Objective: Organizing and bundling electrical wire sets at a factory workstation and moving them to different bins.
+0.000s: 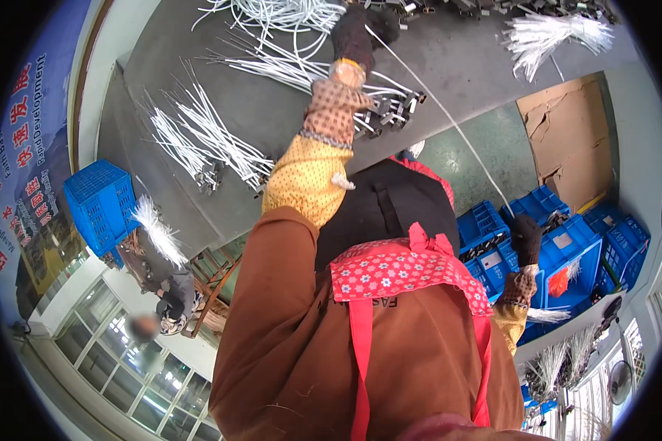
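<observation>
Cardboard sheet [570, 140] beside blue crates [566, 250]

Left arm extended straight out, its dark-gloved left hand [354, 33] closed in a loose fist, with patterned sleeve covers along the forearm. Right arm held low and bent, the dark-gloved right hand [526, 239] closed with fingers curled
</observation>
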Available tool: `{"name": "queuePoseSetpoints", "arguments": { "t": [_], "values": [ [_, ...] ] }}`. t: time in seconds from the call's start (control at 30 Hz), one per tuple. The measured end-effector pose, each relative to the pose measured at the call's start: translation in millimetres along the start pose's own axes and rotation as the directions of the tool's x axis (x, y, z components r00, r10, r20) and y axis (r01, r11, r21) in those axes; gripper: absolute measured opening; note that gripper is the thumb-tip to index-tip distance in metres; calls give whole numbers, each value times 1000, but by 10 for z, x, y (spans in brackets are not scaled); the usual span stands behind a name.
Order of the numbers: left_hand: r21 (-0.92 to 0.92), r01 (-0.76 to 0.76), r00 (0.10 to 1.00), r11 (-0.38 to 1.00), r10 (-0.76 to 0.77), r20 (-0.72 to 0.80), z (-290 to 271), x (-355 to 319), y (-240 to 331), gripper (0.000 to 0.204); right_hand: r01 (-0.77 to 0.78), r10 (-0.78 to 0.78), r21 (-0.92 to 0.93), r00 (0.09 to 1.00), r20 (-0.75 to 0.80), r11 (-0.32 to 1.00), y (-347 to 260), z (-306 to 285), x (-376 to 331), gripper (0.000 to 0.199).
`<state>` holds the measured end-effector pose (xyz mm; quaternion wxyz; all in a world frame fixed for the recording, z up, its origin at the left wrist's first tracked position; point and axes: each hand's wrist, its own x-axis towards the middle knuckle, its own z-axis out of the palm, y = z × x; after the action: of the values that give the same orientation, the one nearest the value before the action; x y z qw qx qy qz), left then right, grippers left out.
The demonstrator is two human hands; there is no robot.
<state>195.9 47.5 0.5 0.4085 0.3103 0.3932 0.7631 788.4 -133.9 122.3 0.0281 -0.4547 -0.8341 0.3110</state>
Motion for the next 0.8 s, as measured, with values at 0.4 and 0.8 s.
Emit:
{"name": "queuePoseSetpoints", "arguments": {
  "t": [0.4, 0.8],
  "values": [
    [803, 346, 861, 485, -505, -66, 726, -1886, 1429, 20, -359, 249, 850, 928, 278, 385, -2251, 667, 2450, 29],
    [997, 28, 933, -76, -355, -53, -469, 552, 1384, 32, -69, 70, 44, 998, -10, 997, -2528, 1192, 3162, 46]
  ]
}}
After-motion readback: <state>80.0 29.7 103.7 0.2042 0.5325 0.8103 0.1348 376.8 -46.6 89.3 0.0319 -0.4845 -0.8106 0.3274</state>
